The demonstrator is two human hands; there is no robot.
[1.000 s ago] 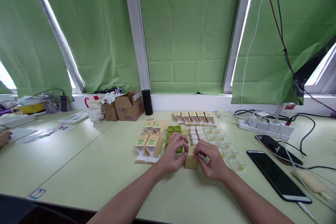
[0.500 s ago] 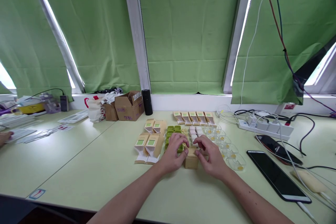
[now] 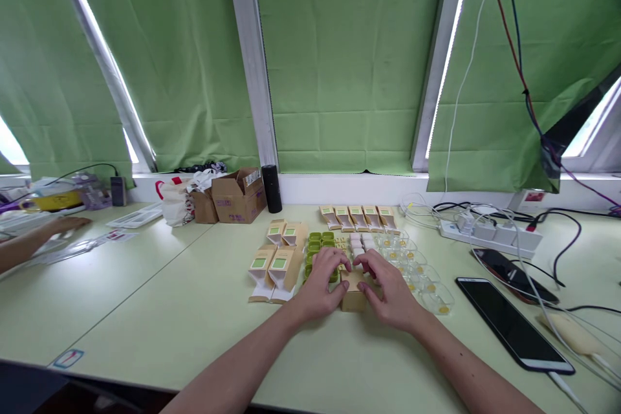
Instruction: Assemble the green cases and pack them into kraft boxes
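Note:
A small brown cardboard box (image 3: 354,301) stands on the table between my hands. My left hand (image 3: 317,288) is curved round its left side, thumb at the upper edge. My right hand (image 3: 391,291) grips it from the right, its thumb at the side and fingertips over the far top edge. Behind my left hand are small green containers (image 3: 314,246), partly covered. White blocks (image 3: 358,243) and tiny yellowish pieces (image 3: 341,244) lie just beyond the box. Clear plastic containers (image 3: 439,303) with yellow spots sit right of my right hand.
Unfolded brown boxes with green labels (image 3: 280,264) lie at left, with more brown boxes (image 3: 359,220) behind. A phone (image 3: 514,323), power strip (image 3: 492,239) and cables occupy the right. A carton (image 3: 239,197) and black cylinder (image 3: 272,189) stand back left. Another person's arm (image 3: 33,240) reaches in.
My fingers have shifted slightly on the box, the right fingertips moving a little left along its top. At far left, another person's arm has reached further in over the table.

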